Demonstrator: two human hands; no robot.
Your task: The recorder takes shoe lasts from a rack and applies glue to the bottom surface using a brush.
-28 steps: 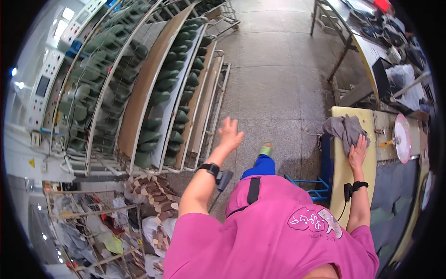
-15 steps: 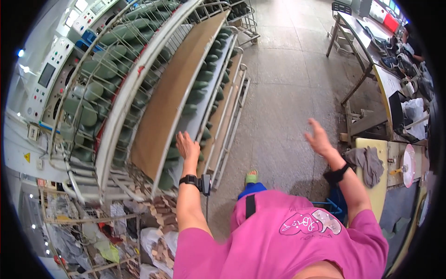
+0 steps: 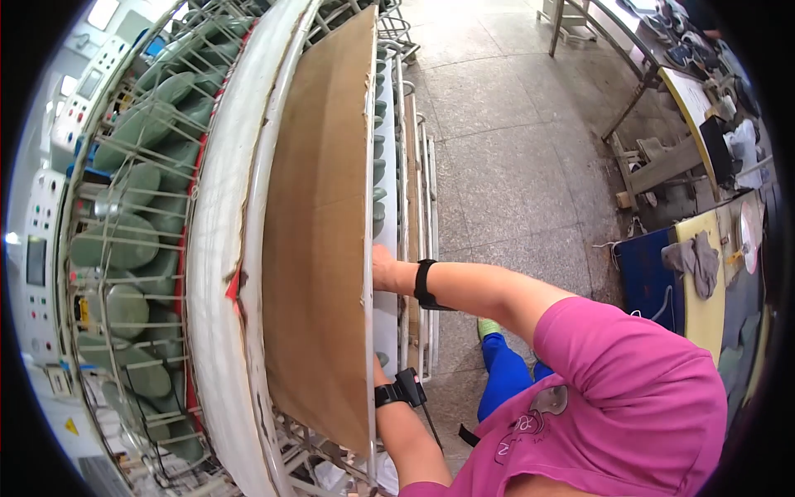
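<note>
Both my hands reach under the brown board (image 3: 319,215), the top shelf of a tall metal rack. My right hand (image 3: 385,269) goes in past the board's white edge, and its fingers are hidden. Closer to me, my left hand (image 3: 378,371) is mostly covered by the same board. A pale lower shelf (image 3: 385,319) shows below them. On it stand several dark green, foot-shaped pieces that look like shoe lasts (image 3: 378,199). What either hand touches or holds cannot be seen.
Left of the board runs a white padded rail (image 3: 219,207), then a wire rack with more green lasts (image 3: 116,240). Control panels (image 3: 37,257) line the far left. At right stand a yellow-topped bench (image 3: 700,273) with a grey cloth (image 3: 696,263) and a table bearing shoes (image 3: 691,54).
I have turned and leaned toward the rack. My right hand has swung from open air over the floor to under the board. My left hand has gone deeper beneath it.
</note>
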